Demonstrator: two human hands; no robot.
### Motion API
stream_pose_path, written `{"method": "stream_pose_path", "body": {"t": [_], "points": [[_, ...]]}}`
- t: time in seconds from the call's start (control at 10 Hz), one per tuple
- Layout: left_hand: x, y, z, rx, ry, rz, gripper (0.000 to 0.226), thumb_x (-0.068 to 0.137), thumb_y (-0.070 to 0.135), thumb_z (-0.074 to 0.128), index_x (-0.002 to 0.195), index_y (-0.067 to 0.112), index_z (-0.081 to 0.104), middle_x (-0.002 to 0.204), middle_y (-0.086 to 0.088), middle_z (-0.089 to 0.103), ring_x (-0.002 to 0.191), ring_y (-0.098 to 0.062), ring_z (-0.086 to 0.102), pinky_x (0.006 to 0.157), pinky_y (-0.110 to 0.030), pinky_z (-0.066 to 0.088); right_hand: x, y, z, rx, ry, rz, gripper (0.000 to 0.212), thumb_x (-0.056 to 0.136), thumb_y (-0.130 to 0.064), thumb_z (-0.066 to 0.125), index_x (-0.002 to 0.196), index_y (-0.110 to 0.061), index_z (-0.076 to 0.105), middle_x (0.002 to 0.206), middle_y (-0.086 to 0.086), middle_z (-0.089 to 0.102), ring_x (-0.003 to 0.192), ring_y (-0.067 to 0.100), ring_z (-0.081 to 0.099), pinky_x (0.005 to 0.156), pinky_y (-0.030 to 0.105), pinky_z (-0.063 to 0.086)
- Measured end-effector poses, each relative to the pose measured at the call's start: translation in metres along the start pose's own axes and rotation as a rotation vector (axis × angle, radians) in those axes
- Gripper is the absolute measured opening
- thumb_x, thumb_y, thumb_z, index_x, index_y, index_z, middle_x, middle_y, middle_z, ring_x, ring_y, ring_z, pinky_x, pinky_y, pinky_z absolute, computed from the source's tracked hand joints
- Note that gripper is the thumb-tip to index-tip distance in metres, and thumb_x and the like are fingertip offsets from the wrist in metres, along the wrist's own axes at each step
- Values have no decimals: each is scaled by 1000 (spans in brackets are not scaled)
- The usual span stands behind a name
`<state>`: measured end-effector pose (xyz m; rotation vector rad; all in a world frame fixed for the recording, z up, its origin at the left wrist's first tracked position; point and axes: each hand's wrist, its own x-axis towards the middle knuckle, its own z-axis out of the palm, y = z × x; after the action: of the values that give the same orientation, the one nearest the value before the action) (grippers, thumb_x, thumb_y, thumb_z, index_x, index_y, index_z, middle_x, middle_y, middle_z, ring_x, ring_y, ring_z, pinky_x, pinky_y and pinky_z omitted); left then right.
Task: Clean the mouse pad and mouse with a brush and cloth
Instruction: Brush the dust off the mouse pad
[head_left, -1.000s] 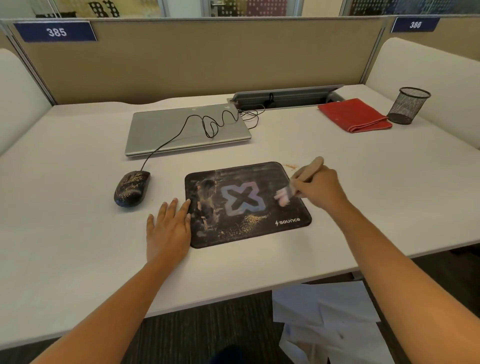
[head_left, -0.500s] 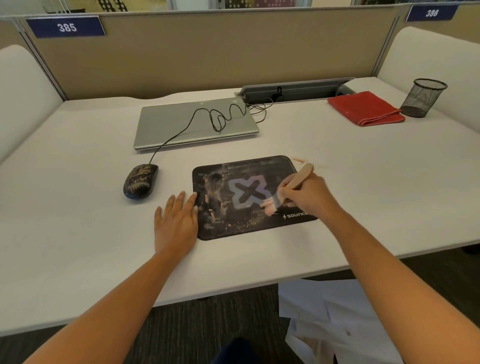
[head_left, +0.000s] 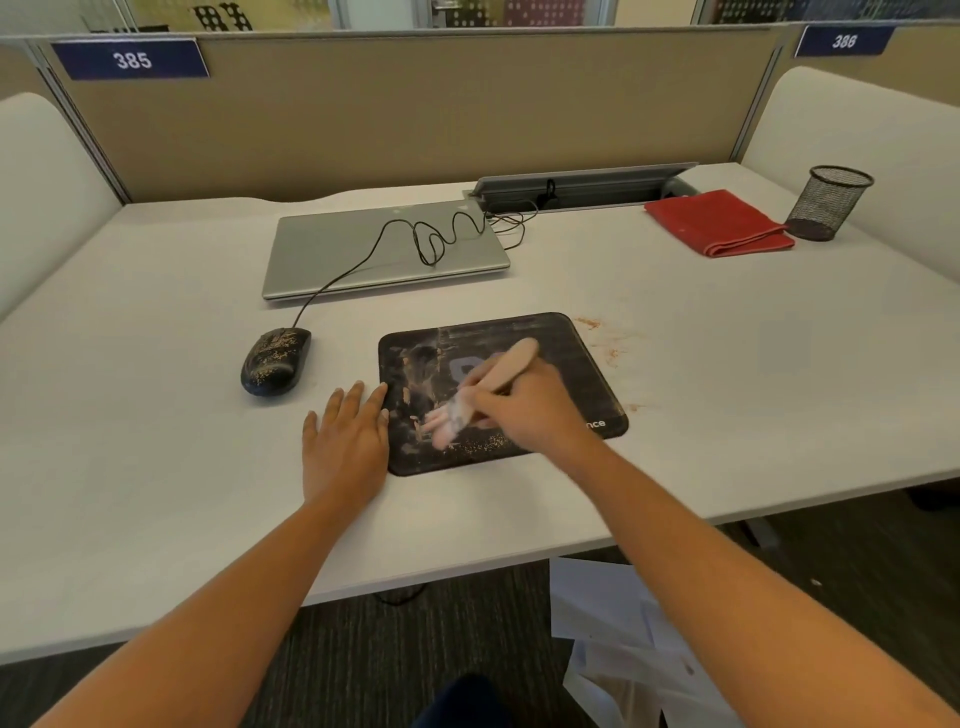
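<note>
– While the right hand curls round the wooden brush, low on its handle, where does the mouse pad lie?
– Flat on the white desk, near the front edge. Pale bristles, blurred, are on the pad's near-left part. Left hand lies flat on the desk, fingers straight, tips at the pad's left edge, holding nothing.
– Handling?
– Pad looks thin, light and floppy. It probably creeps under strokes, so pinning an edge suits it better than lifting. Brush: light, stiff handle, soft bristles. Mouse, left of the pad and apart from it, is speckled; it looks hard-shelled and light, and is tethered by its cable. Best taken by the sides. Red cloth, folded, at the far right: soft, so take it by a folded edge.
– Counts?
– One pad, one mouse, one brush, one cloth. Also one closed laptop and one mesh cup. Two hands.
</note>
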<state>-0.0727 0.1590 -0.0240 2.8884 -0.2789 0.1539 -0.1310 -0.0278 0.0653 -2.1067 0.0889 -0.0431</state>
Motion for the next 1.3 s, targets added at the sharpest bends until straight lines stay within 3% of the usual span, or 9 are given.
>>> {"method": "stream_pose_path", "body": {"t": [0.2,0.4,0.5,0.6,0.7,0.9,1.1,1.2,1.3], "points": [[1,0,-2,2,-12,-2,46,99,33,19,145,27,24,154,-1,22,143,-21,14,115,-44,9,1,17,9,-45,-42,41,10,85,-14,62,92,-13,68,87,2,65,70,7,62,59,13,52],[0,0,-2,17,-21,4,47,99,33,17,145,26,22,154,-2,22,143,-22,14,116,-45,10,-2,42,-57,-163,93,190,10,83,-13,64,93,-13,68,91,7,67,74,12,65,63,19,55],[0,0,-2,26,-28,4,47,99,34,17,145,27,21,154,-2,21,143,-22,13,116,-46,10,-4,44,-86,-385,186,266,13,84,-16,61,92,-7,67,94,13,68,83,24,66,73,31,55],[1,0,-2,21,-38,2,47,99,34,16,146,27,21,154,-2,19,143,-22,12,116,-46,9,-5,39,-92,-619,293,243,23,89,-19,54,97,-1,67,93,16,68,80,26,63,68,29,48],[2,0,-2,20,-41,4,47,99,34,17,146,27,21,155,-2,19,143,-22,11,116,-46,8,-6,31,-76,-371,326,116,16,87,-15,57,89,-5,69,90,14,70,80,25,66,68,30,54],[1,0,-3,14,-44,8,47,99,34,17,146,26,21,155,-3,19,143,-23,11,116,-46,8,1,28,-12,94,112,69,13,83,-14,66,95,-13,70,93,2,67,82,14,67,68,21,58],[1,0,-3,28,-53,8,48,99,34,16,146,26,18,155,-2,17,143,-22,10,116,-46,8,9,47,-40,-61,129,177,12,84,-15,64,96,-13,68,94,7,67,80,15,66,70,26,59],[2,0,-2,26,-54,3,47,99,34,16,146,27,18,155,-2,17,144,-22,9,116,-45,7,7,56,-78,-93,177,222,11,82,-7,66,91,-10,69,91,11,69,67,12,65,57,15,56],[2,0,-1,23,-51,-2,47,99,35,16,146,28,18,155,-1,17,144,-21,9,115,-45,6,2,67,-114,-185,256,278,13,79,-6,67,92,-6,70,93,16,70,74,20,67,68,25,57]]}}
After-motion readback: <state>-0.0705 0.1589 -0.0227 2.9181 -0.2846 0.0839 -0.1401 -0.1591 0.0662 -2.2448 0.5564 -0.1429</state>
